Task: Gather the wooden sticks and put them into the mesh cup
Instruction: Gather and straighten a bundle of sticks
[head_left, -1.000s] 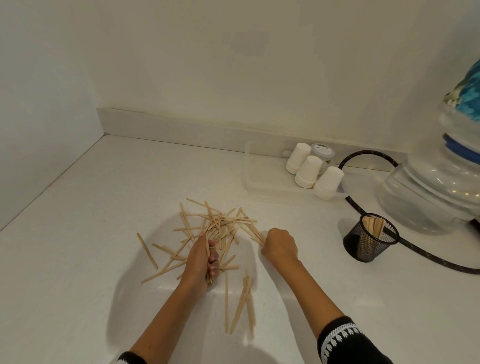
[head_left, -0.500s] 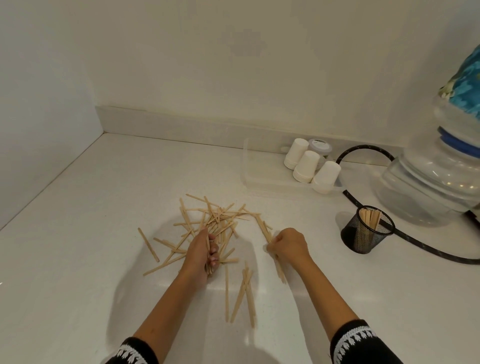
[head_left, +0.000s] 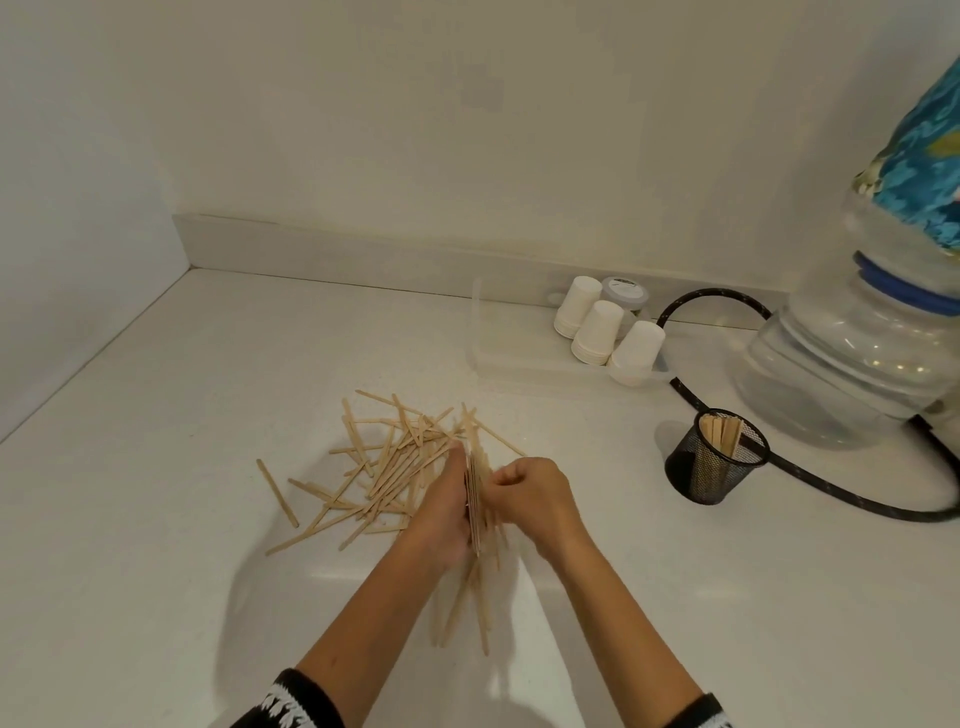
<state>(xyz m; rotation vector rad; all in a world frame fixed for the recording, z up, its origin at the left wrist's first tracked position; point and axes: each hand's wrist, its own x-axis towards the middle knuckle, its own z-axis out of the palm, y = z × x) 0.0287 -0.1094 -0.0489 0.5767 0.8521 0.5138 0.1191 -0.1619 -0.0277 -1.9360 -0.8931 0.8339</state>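
The left hand (head_left: 444, 512) curls around a bundle of wooden sticks (head_left: 475, 499), gripping them edge-on so they stack flat against one another, while the right hand (head_left: 527, 493) closes in from the other side, its bent fingers pinching at the same bundle, probably to square the sticks up or add more to it. Holding them between both hands likely keeps the ends level, so the bundle can drop cleanly into a narrow opening. The bundle's long axis runs away from the person, its far ends pointing toward the back wall and its near ends poking out below the palms. The loose pile (head_left: 395, 467) lies on the white counter (head_left: 156, 519) just left of the hands, sticks crossing at all angles, with one stray stick (head_left: 277, 492) apart on the far left. More sticks lie under the wrists, pointing roughly toward the person. The mesh cup (head_left: 716, 470) stands well to the right, already holding several sticks upright.
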